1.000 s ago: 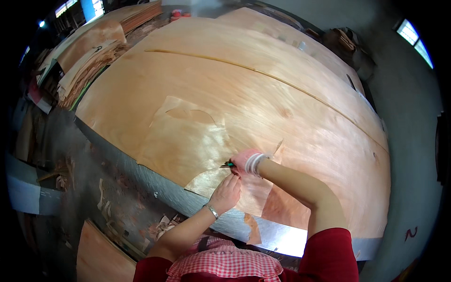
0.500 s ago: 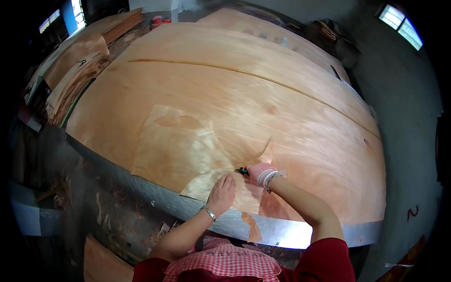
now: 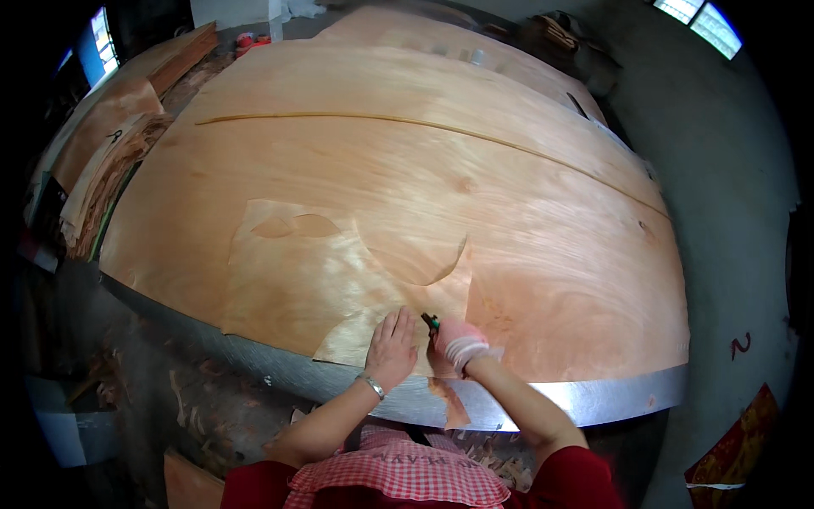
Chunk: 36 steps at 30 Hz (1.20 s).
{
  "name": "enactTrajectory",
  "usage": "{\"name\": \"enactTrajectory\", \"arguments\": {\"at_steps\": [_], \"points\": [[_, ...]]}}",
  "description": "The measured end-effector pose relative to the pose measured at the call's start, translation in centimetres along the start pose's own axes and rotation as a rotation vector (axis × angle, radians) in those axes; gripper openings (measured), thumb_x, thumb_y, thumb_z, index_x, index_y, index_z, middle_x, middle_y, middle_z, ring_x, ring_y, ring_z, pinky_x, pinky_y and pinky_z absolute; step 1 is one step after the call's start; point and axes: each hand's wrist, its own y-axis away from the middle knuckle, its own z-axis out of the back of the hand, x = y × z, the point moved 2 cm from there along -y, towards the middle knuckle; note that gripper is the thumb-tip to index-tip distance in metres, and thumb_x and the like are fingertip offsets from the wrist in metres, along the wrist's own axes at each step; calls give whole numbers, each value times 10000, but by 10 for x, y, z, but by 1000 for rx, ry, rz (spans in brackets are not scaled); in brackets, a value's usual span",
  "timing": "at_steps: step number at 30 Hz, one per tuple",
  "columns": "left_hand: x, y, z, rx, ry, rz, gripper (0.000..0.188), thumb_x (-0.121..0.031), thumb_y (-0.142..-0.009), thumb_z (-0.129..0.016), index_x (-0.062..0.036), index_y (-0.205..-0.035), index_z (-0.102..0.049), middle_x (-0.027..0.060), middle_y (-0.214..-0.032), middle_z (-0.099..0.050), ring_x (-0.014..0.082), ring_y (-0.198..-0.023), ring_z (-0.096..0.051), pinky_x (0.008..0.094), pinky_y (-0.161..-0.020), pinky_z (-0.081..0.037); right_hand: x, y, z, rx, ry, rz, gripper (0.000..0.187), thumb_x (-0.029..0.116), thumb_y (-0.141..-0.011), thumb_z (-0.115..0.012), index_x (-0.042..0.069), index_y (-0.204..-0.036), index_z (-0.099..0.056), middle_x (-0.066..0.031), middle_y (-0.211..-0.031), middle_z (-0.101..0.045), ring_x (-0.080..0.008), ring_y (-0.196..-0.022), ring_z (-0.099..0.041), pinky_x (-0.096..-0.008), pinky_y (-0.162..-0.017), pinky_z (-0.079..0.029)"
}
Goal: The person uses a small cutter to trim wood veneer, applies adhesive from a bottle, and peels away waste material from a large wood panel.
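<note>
A wide sheet of pale wood veneer (image 3: pixel 551 254) covers the table, with thin patch pieces lying on its near part. My left hand (image 3: pixel 393 349), bare with a metal bracelet at the wrist, presses flat on a patch of veneer (image 3: pixel 343 338) near the front edge, fingers stretched out. Just right of it, my right hand (image 3: pixel 455 339) wears a pink and white glove. It is closed around a small black-and-green knife (image 3: pixel 431 322), whose tip points to the far left; its blade is not clear. Beyond the hands, a curved edge (image 3: pixel 437 276) in the veneer lifts slightly.
A long thin strip (image 3: pixel 424 125) lies across the far part of the sheet. The table's metal edge (image 3: pixel 585 407) runs along the front, with a torn veneer scrap (image 3: pixel 451 403) hanging over it. Veneer stacks (image 3: pixel 110 174) stand at the left; scraps litter the floor.
My right hand has drawn the knife nearer to me, uncovering more of the curved edge. My left hand still lies flat on the veneer. The whole view has shifted slightly.
</note>
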Motion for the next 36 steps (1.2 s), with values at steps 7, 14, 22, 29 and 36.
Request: {"name": "enactTrajectory", "arguments": {"at_steps": [7, 14, 22, 29, 36], "points": [[-2, -2, 2, 4, 7, -19, 620, -239, -761, -570, 41, -1278, -371, 176, -1371, -310, 311, -1255, -292, 401, -1030, -257, -6, 7, -30, -112, -228, -143, 344, 319, -839, -494, 14, -947, -610, -243, -902, -616, -377, -870, -603, -453, -747, -479], [1, 0, 1, -2, 77, -17, 643, -208, -747, -587, 37, -1288, -343, 199, -1383, -291, 346, -1263, -284, 423, -1029, -253, -14, 27, -48, -112, -242, -200, 339, 302, -852, -484, -4, -896, -622, -249, -877, -619, -372, -858, -611, -462, -741, -485], [-1, 3, 7, 25, 21, -162, 588, -357, -779, -574, -151, -1306, -416, 101, -1411, -290, 311, -1306, -235, 520, -1031, -195, -15, 24, -41, -57, -160, -224, 355, 315, -853, -477, 11, -954, -630, -227, -942, -620, -361, -900, -608, -449, -765, -484], [-5, 2, 1, 75, -42, -140, 579, -402, -787, -546, -168, -1303, -426, 103, -1426, -264, 311, -1319, -206, 540, -1038, -165, -11, 24, -39, 11, -247, -243, 364, 317, -853, -474, 12, -979, -626, -222, -959, -621, -359, -924, -602, -438, -773, -485], [-1, 4, 0, 94, 4, -116, 600, -386, -768, -576, -171, -1304, -415, 103, -1420, -277, 321, -1318, -212, 535, -1050, -146, -18, 56, -90, -159, -315, -344, 357, 314, -839, -498, -18, -929, -594, -271, -890, -611, -383, -878, -606, -465, -756, -485]]}}
